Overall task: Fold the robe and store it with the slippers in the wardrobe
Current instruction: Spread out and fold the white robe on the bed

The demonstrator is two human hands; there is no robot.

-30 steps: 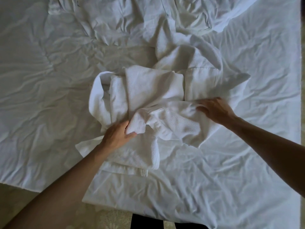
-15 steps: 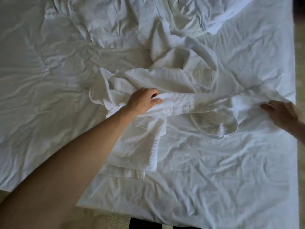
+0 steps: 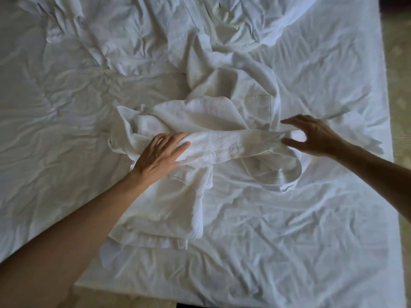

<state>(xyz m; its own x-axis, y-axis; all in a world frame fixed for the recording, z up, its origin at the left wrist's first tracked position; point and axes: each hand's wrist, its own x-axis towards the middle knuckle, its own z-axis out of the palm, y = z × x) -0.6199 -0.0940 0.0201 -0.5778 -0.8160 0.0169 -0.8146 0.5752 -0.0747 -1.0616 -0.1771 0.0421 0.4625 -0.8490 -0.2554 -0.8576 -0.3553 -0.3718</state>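
The left hand (image 3: 160, 152) lies with straight fingers pressed flat on the near end of a stretched sleeve of the white waffle robe (image 3: 206, 116), which lies rumpled on the creased bed sheet (image 3: 289, 230). At the sleeve's far end, the right hand (image 3: 311, 135) is spread, thumb and fingers apart around the cuff, clasping nothing.

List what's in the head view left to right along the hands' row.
Bare sheet → left hand on the robe → robe sleeve → right hand → sheet edge → floor.
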